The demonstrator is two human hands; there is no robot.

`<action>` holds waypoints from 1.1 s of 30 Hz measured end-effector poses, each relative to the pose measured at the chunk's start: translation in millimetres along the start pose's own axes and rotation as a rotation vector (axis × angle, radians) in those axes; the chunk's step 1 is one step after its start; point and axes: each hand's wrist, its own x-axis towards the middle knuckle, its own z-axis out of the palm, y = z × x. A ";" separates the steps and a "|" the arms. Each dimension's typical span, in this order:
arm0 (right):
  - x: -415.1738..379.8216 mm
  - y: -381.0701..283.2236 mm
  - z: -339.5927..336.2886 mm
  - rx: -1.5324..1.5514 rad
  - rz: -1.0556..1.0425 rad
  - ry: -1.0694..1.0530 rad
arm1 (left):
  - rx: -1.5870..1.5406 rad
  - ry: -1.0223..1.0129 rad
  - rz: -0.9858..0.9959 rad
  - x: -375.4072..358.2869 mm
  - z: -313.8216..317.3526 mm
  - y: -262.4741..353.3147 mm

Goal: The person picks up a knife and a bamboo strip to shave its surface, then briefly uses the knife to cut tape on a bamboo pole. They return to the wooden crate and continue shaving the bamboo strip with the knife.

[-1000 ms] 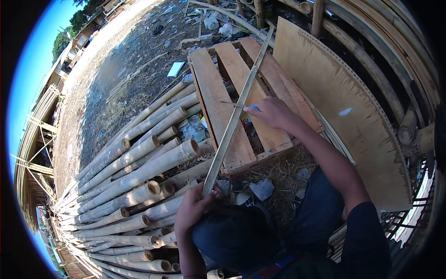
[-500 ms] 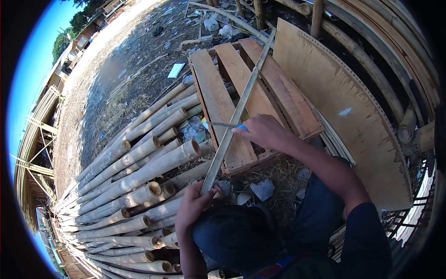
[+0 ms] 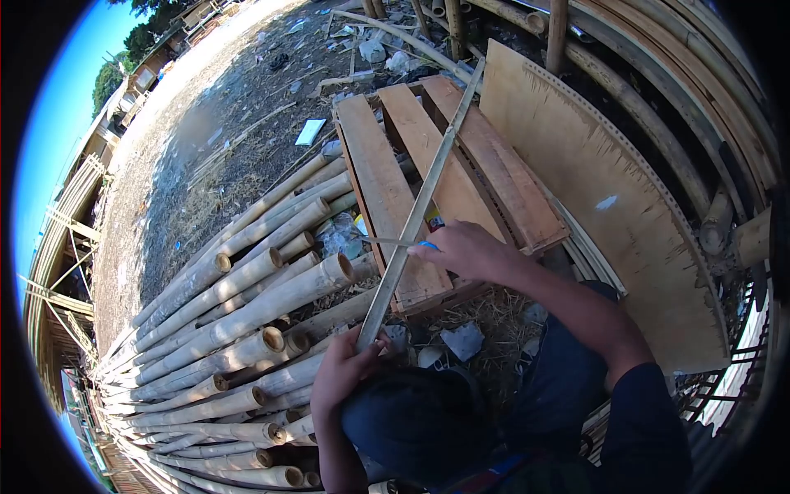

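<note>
A long split bamboo strip (image 3: 428, 189) slants from my lap across a slatted wooden crate (image 3: 367, 148). My left hand (image 3: 346, 370) is closed round the strip's near end, above my left thigh. Gripped by its blue handle, a knife (image 3: 385, 240) is in my right hand (image 3: 469, 251); its narrow blade lies crosswise on the strip and points left. The strip's far end reaches past the crate's back edge. My right fingers cover most of the handle.
Stacked bamboo poles (image 3: 288, 292) fill the left side, their cut ends towards me. A plywood sheet (image 3: 576, 189) leans at the right beside bamboo rails (image 3: 642, 107). Stones (image 3: 462, 339) and straw lie in front of the crate. Litter is scattered on the ground behind.
My right hand has slid the knife a little down the strip, towards me. My left hand keeps its hold at the near end.
</note>
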 end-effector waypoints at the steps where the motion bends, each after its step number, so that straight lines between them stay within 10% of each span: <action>1: -6.3 -8.2 5.8 -0.001 -0.087 -0.039 | 0.003 0.002 0.009 -1.2 -0.5 -0.4; 10: 45.7 87.5 -16.4 -0.209 0.156 0.428 | 0.115 0.032 0.036 -7.0 0.7 -0.6; 16: 8.9 26.2 6.7 0.071 -0.183 -0.090 | 0.198 0.055 0.058 -5.5 1.3 -2.5; 26: 14.6 16.7 3.7 -0.082 -0.044 0.106 | 0.761 0.265 0.247 -7.1 8.9 -2.8; 33: 33.0 43.0 -3.6 -0.099 -0.097 0.180 | 0.535 0.165 0.171 -10.0 7.7 3.7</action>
